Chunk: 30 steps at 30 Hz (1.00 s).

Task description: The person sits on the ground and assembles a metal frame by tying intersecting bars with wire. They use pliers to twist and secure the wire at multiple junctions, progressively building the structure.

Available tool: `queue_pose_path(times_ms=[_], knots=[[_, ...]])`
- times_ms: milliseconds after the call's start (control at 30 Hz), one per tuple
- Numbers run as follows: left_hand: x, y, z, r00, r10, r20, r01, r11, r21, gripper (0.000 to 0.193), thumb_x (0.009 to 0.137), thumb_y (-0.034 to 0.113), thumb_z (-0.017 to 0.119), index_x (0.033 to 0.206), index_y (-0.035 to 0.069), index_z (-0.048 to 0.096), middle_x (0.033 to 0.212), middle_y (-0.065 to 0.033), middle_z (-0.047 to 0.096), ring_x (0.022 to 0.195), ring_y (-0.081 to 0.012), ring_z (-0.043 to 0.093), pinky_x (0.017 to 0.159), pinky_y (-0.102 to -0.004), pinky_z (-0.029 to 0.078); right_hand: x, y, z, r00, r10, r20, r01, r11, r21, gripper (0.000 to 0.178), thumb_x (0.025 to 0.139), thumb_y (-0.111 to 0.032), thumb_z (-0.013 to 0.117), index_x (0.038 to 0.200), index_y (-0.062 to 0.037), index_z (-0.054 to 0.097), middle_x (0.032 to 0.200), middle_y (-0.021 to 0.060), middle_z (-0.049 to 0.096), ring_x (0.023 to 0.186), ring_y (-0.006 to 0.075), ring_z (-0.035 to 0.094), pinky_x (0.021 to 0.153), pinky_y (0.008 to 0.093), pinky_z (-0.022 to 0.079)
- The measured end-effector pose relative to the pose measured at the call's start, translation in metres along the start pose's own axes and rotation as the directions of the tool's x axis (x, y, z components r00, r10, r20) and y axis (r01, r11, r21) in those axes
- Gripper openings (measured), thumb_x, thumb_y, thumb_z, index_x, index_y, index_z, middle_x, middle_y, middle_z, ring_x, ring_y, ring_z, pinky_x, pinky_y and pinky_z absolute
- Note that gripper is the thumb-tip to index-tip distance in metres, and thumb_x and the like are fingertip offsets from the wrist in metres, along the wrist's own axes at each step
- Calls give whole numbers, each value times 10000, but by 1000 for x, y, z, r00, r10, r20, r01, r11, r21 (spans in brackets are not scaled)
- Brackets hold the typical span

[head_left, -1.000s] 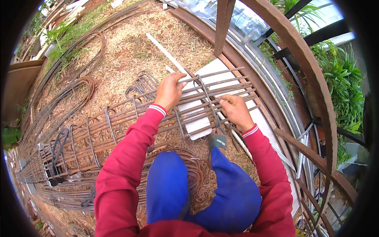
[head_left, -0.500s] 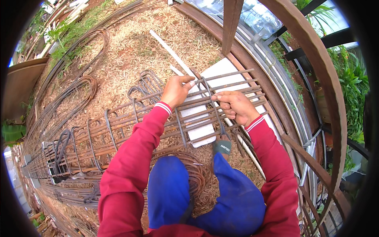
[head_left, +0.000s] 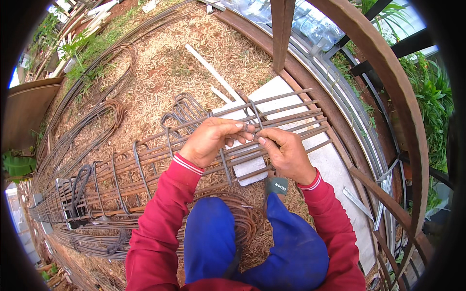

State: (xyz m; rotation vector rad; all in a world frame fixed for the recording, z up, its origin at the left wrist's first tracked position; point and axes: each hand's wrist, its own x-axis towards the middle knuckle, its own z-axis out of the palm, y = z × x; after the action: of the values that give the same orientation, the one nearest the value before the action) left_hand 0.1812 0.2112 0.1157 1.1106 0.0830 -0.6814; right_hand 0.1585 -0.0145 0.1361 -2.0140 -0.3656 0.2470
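Note:
A long cage of rusty reinforcing bars (head_left: 286,95) runs from the far left to in front of me, its bar ends over a pale board (head_left: 276,86). A bent steel stirrup (head_left: 256,112) rings the bars near that end. My left hand (head_left: 213,138) is above the cage, thumb and fingers pinched just left of the stirrup. Meeting it there, my right hand (head_left: 290,153) is closed in a pinch with the thumb against the forefinger. Whatever lies between the fingertips is too small to make out.
Loose stirrups (head_left: 187,106) lie beyond the cage on dry straw. Coiled steel rods (head_left: 116,112) rest at left. A rusty steel frame (head_left: 283,36) rises at right, with clear plastic bottles (head_left: 315,24) behind. My sandalled foot (head_left: 277,185) is beside the cage end.
My left hand has come down and toward me, to the right hand. My right hand has turned and shifted slightly nearer. The hands now meet at the stirrup.

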Motion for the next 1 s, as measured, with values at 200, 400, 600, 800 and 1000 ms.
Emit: queue_pose_path(times_ms=[200, 400, 600, 800, 1000], knots=[[-14, -7, -9, 970, -15, 242, 60, 982, -178, 304, 917, 119, 709, 1159, -64, 700, 1023, -103, 745, 959, -145, 643, 841, -285, 473, -4, -3, -18, 886, 255, 387, -425, 778, 462, 217, 1000, -162, 596, 1026, 27, 698, 708, -21, 563, 586, 76, 473, 538, 236, 369], [-14, -30, 7, 931, 172, 321, -43, 927, -373, 198, 882, 97, 749, 1067, 29, 740, 1030, -66, 667, 885, -144, 577, 781, -306, 442, -7, 4, -20, 787, 136, 603, -609, 332, 720, 199, 1005, -189, 601, 992, -6, 677, 639, -90, 401, 504, 12, 290, 454, 201, 218], [-14, -33, 14, 957, 247, 152, -185, 924, -334, 177, 854, 38, 775, 1026, 35, 732, 982, -45, 669, 925, -159, 620, 816, -308, 489, -9, -2, -3, 826, 289, 484, -563, 482, 672, 188, 1023, -159, 555, 985, -9, 662, 657, -61, 452, 528, 35, 364, 480, 217, 279], [-16, -41, 26, 973, 212, -89, -230, 901, -368, 225, 860, 35, 777, 1075, 22, 713, 939, -30, 679, 917, -151, 645, 841, -288, 512, -11, -26, 5, 981, 53, 188, -68, 995, 72, 229, 1034, -169, 518, 961, 1, 652, 678, 29, 514, 623, 152, 527, 615, 331, 435], [-20, -35, 22, 934, 258, 246, -114, 870, -480, 238, 904, 70, 741, 1129, 6, 698, 962, -53, 687, 845, -127, 612, 790, -272, 497, -18, -7, -12, 811, 55, 582, -530, 490, 692, 272, 1057, -233, 509, 950, -7, 616, 583, -71, 366, 495, 36, 275, 477, 226, 208]])
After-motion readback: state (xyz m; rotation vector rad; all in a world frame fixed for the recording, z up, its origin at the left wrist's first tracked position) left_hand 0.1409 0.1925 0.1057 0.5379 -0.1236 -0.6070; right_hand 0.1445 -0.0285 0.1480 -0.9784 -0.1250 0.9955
